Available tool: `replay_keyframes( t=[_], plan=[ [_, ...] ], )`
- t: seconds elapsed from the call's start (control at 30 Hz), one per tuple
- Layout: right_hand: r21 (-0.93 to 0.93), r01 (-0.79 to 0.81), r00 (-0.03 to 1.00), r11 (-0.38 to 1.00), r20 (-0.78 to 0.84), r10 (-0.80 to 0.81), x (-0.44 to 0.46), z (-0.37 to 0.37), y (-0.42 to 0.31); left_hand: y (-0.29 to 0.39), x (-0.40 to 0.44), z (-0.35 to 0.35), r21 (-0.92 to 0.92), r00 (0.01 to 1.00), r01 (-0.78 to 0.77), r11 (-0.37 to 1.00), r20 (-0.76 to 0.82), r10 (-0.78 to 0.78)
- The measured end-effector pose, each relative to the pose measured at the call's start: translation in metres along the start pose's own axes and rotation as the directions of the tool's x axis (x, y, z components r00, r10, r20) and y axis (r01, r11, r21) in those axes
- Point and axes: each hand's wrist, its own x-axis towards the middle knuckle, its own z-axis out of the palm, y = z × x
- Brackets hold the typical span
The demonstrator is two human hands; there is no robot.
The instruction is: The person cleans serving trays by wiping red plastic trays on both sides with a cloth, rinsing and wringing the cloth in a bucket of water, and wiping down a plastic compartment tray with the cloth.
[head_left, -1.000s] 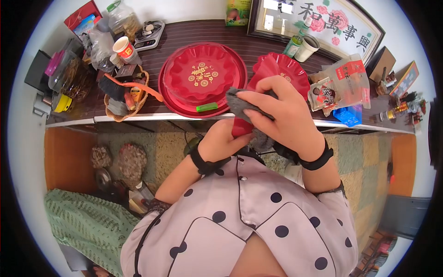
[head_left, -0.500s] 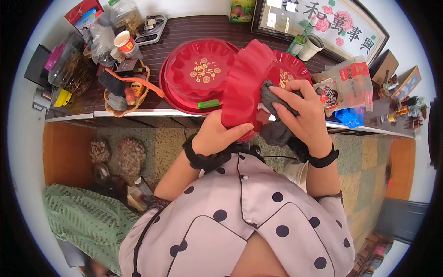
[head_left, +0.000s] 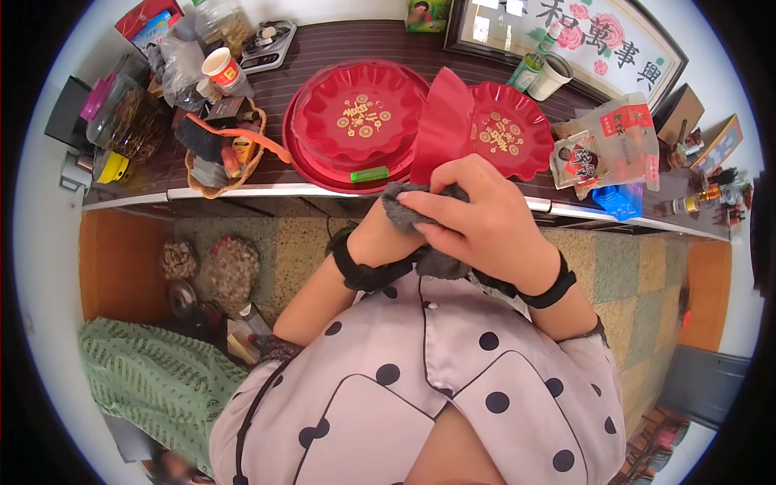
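Note:
A red tray stands tilted nearly on edge above the counter's front. At its lower end is my left hand, its fingers mostly hidden behind a grey cloth and my other hand. My right hand is closed on the cloth, pressing it at the tray's near edge beside my left hand. Behind lie two scalloped red trays with gold print: one, the left tray, sits on a larger round red tray; the other, the right tray, is partly covered by the held one. A green piece lies on the large tray's edge.
To the left are a wicker basket with a brush, a paper cup, jars and a scale. On the right are a plastic food bag, a blue packet, a cup and a framed picture.
The held tray has turned, so it looks narrower and flatter. My right hand has moved left and down with the cloth, from the tray's inner side to near my left hand.

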Motion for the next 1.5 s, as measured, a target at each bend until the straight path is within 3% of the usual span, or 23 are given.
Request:
replay_keyframes(
  t=[0.1,0.2,0.33,0.47,0.57,0.63,0.7,0.83,0.87,0.9,0.93,1.0,1.03,1.1,1.13,1.2,1.33,1.5],
  plan=[
    [-0.008,-0.015,0.999,1.0,0.043,0.016,-0.005,-0.012,0.007,0.015,0.003,-0.006,-0.378,0.97,0.24,0.894,0.049,-0.24],
    [-0.116,-0.078,0.997,0.99,-0.028,0.076,-0.015,-0.024,0.026,0.014,0.003,-0.006,-0.547,0.976,0.175,0.818,-0.012,-0.216],
    [-0.169,-0.129,0.99,0.977,-0.069,0.119,-0.013,-0.025,0.025,0.021,0.006,-0.012,-0.633,0.948,0.279,0.722,0.062,-0.312],
    [-0.158,-0.053,0.997,0.986,-0.058,0.045,-0.001,-0.025,0.018,0.019,0.008,-0.009,-0.605,0.956,0.266,0.751,0.067,-0.285],
    [-0.158,0.01,1.0,0.987,0.007,-0.009,0.006,-0.02,0.012,0.018,0.01,-0.002,-0.463,0.977,0.212,0.861,0.07,-0.203],
    [-0.121,0.013,0.999,0.993,0.038,-0.008,0.01,-0.015,0.004,0.012,0.012,0.007,-0.231,0.998,-0.001,0.973,-0.068,-0.015],
    [-0.071,0.034,0.996,0.997,0.084,-0.028,0.013,-0.012,0.0,0.011,0.012,0.015,0.011,0.979,-0.138,0.99,-0.152,0.138],
    [0.031,0.111,0.993,0.993,-0.032,-0.11,0.014,-0.018,0.01,0.012,0.011,0.003,0.041,0.973,-0.121,0.992,-0.192,0.126],
    [0.026,0.028,0.994,0.999,-0.11,-0.025,0.011,-0.026,0.01,0.015,0.01,-0.004,-0.297,0.977,0.046,0.954,-0.184,-0.104],
    [0.03,-0.055,0.98,0.998,-0.188,0.06,0.008,-0.034,0.01,0.015,0.008,-0.011,-0.596,0.943,0.197,0.778,-0.101,-0.316],
    [0.034,-0.153,0.966,0.988,-0.206,0.157,0.006,-0.042,0.011,0.009,0.006,-0.018,-0.643,0.929,0.228,0.731,-0.08,-0.36],
    [0.031,-0.247,0.915,0.969,-0.321,0.244,-0.001,-0.041,0.025,0.001,0.002,-0.018,-0.84,0.942,0.114,0.531,-0.079,-0.326],
    [0.034,-0.248,0.914,0.968,-0.324,0.245,-0.002,-0.039,0.025,0.0,0.003,-0.018,-0.838,0.942,0.117,0.534,-0.077,-0.327],
    [0.003,-0.264,0.918,0.965,-0.305,0.252,-0.004,-0.035,0.025,0.005,0.01,-0.018,-0.996,0.951,-0.027,0.087,-0.052,-0.306],
    [0.005,-0.268,0.915,0.963,-0.31,0.256,-0.004,-0.031,0.024,0.007,0.012,-0.016,-0.996,0.952,-0.02,0.088,-0.046,-0.304],
    [-0.01,-0.23,0.943,0.973,-0.251,0.22,-0.001,-0.02,0.017,0.012,0.016,-0.013,-0.999,0.91,-0.008,-0.044,0.011,-0.415],
    [-0.122,-0.222,0.949,0.967,-0.255,0.186,0.001,0.009,0.011,0.017,0.02,-0.006,-0.999,0.886,-0.004,0.032,-0.019,-0.463],
    [-0.104,-0.155,0.979,0.982,-0.146,0.139,-0.003,0.028,-0.005,-0.004,0.011,-0.006,-0.995,0.89,-0.055,-0.089,-0.008,-0.456]
  ],
)
